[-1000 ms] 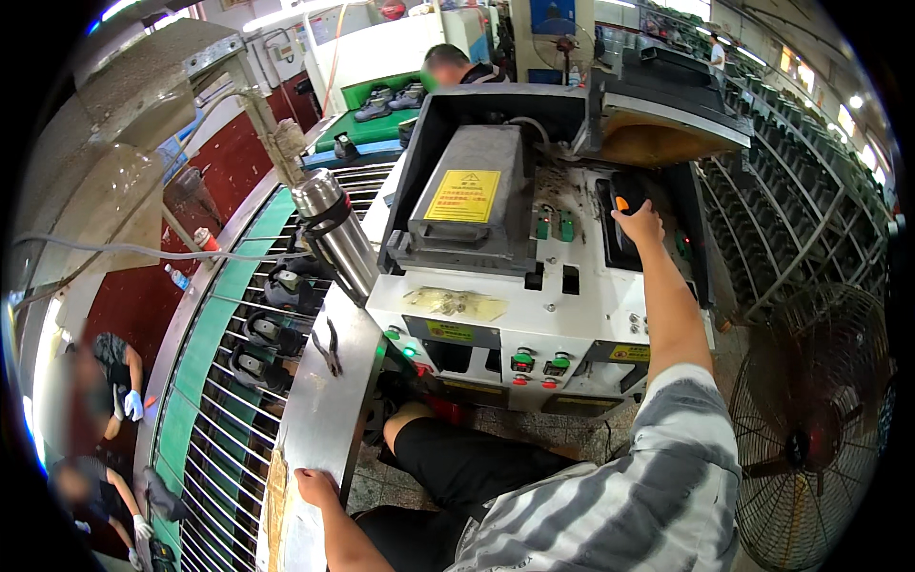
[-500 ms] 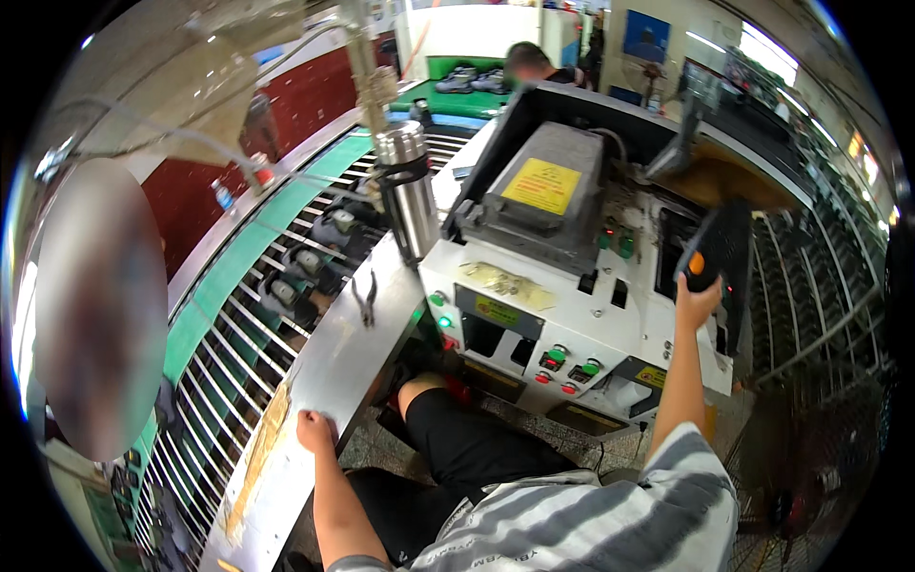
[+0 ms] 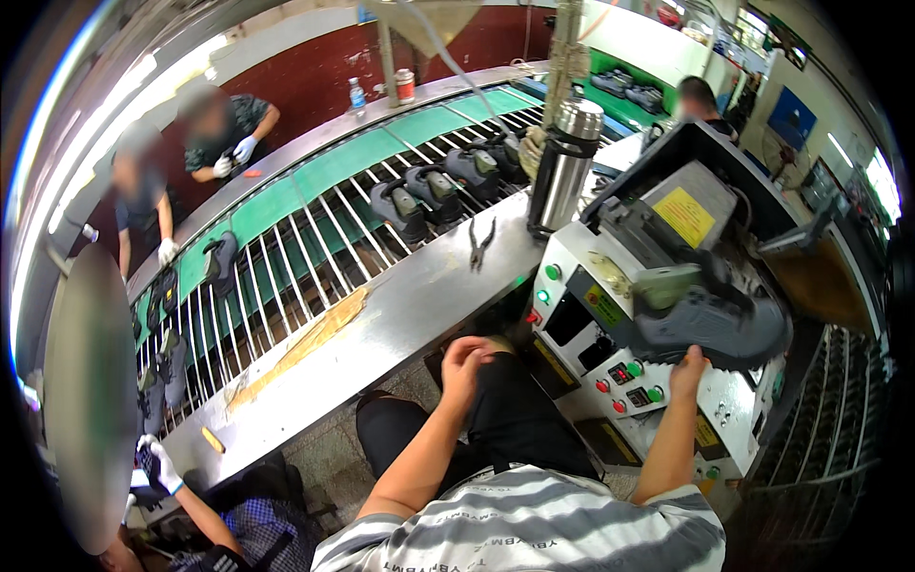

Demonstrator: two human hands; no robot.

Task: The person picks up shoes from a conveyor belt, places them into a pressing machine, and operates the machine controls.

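Note:
My right hand (image 3: pixel 688 370) grips a dark grey shoe (image 3: pixel 720 324) near its sole. A greenish last (image 3: pixel 667 286) sticks up from the shoe's opening. The shoe is held side-on over the front of a white machine (image 3: pixel 572 253), toe to the right, hiding part of the machine's top. Above my lap, beside the metal table edge, my left hand (image 3: pixel 464 364) is empty, its fingers loosely bent and apart.
Pliers (image 3: pixel 480 245) and a steel flask (image 3: pixel 564 162) are on the metal table (image 3: pixel 419 296). Beyond it, a roller conveyor (image 3: pixel 286 276) carries several grey shoes (image 3: pixel 434 194). Co-workers (image 3: pixel 224 143) stand across it; a gloved hand (image 3: pixel 160 462) shows at lower left. A rack (image 3: pixel 829 429) stands right.
The shoe has come away from the right side of the machine to its front and turned side-on. My left hand has left the table's edge. The view has swung left.

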